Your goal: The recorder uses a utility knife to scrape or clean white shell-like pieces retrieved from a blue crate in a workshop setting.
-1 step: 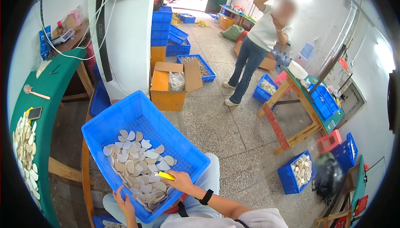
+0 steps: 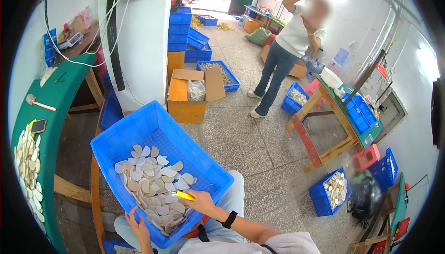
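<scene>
A blue plastic crate [image 2: 139, 120] sits tilted on my lap. Many thin, flat, half-round pieces [image 2: 143, 175], cream to pale brown, are heaped toward its near side. My left hand [image 2: 140, 226] grips the crate's near left rim, fingers bent against its wall. Over the near right part of the heap, my right hand [image 2: 202, 203] is closed around a yellow tool [image 2: 184, 195] with a short metal tip pointing left. The tool's exact kind is not clear, and my palm covers its rear end.
At left, a green-topped table [image 2: 55, 101] bears more pieces, a phone [image 2: 39, 126] and a pink-handled brush-like tool [image 2: 41, 103]. A cardboard box [image 2: 187, 110] stands beyond my crate. A person [image 2: 287, 45] stands ahead, arms raised. At right are a wooden-legged table [image 2: 340, 131] and another filled crate [image 2: 322, 198].
</scene>
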